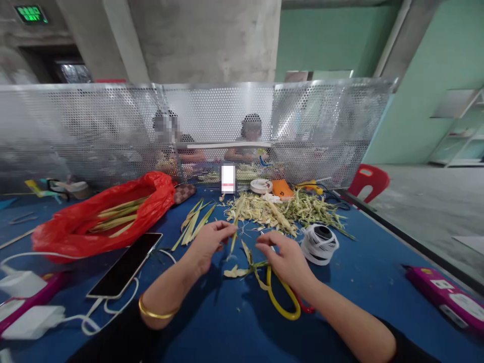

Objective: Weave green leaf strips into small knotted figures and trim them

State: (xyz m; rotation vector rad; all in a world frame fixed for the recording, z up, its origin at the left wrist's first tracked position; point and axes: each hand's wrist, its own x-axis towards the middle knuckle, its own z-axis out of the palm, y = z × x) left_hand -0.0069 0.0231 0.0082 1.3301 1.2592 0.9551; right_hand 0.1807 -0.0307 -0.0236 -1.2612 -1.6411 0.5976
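Observation:
My left hand is pinched shut on a thin pale-green leaf strip that hangs down over the blue table. My right hand is closed around scissors with yellow handles; the blades are hidden near its fingers. A small bundle of leaf pieces lies on the table between both hands. A gold bangle circles my left wrist.
A red plastic bag with leaves lies left, a phone on a white cable beside it. Several cut strips and a heap of trimmings lie ahead, a white tape roll right. Two people sit behind a perforated metal screen.

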